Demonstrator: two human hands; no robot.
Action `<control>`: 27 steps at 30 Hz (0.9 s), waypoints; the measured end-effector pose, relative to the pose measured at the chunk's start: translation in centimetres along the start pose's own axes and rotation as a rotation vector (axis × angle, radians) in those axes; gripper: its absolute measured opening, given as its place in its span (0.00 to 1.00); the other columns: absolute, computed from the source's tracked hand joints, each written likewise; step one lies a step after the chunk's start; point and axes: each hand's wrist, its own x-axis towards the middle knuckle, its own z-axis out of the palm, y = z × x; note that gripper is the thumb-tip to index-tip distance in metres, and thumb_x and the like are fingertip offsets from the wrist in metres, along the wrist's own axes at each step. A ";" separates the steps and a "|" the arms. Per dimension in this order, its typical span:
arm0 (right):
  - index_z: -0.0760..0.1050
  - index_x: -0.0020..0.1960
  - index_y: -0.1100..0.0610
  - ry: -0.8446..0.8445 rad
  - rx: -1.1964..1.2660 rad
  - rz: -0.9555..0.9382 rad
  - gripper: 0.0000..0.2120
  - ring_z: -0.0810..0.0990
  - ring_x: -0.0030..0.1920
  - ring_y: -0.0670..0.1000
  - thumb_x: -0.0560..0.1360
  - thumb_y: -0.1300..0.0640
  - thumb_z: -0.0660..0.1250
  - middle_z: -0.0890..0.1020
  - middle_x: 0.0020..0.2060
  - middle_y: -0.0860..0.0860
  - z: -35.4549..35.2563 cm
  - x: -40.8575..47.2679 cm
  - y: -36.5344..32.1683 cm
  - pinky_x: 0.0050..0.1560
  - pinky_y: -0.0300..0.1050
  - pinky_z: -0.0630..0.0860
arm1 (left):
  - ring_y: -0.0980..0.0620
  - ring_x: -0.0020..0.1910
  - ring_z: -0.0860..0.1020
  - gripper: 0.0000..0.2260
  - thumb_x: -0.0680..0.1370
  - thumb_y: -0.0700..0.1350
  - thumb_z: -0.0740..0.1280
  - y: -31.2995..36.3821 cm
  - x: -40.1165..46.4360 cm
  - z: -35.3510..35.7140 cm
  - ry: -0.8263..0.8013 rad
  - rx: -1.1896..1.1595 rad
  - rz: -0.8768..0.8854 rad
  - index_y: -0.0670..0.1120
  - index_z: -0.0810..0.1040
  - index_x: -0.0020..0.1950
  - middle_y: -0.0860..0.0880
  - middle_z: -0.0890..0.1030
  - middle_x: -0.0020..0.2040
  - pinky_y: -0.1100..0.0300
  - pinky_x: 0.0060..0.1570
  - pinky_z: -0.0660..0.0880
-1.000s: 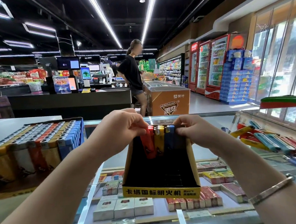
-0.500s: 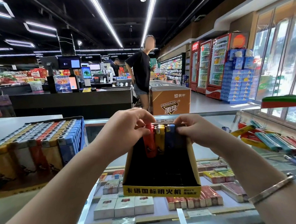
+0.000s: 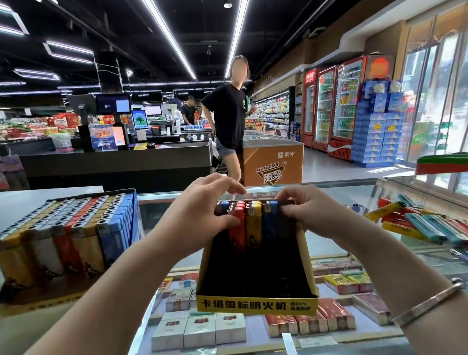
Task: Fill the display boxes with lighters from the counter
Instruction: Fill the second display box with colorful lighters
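Loose lighters [image 3: 435,227] cut off at right edge

I can read black characters on the yellow front lip of the display box [image 3: 257,306]: 卡塔国标明火机, with smaller print beside it that includes "65°C". The orange chest freezer [image 3: 273,162] behind the surface carries the white brand mark 蒙牛 and a dark shield with large characters I cannot make out. The cigarette packs' [image 3: 198,331] labels under the glass are too blurred to read.
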 end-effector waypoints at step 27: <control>0.77 0.51 0.54 0.251 -0.686 -0.353 0.08 0.63 0.49 0.45 0.73 0.54 0.69 0.71 0.45 0.46 0.8 -0.4 -1.0 0.49 0.42 0.61 | 0.54 0.47 0.79 0.15 0.69 0.47 0.74 -0.7 0.2 0.9 -0.154 -0.373 -0.302 0.53 0.74 0.52 0.52 0.80 0.46 0.57 0.49 0.78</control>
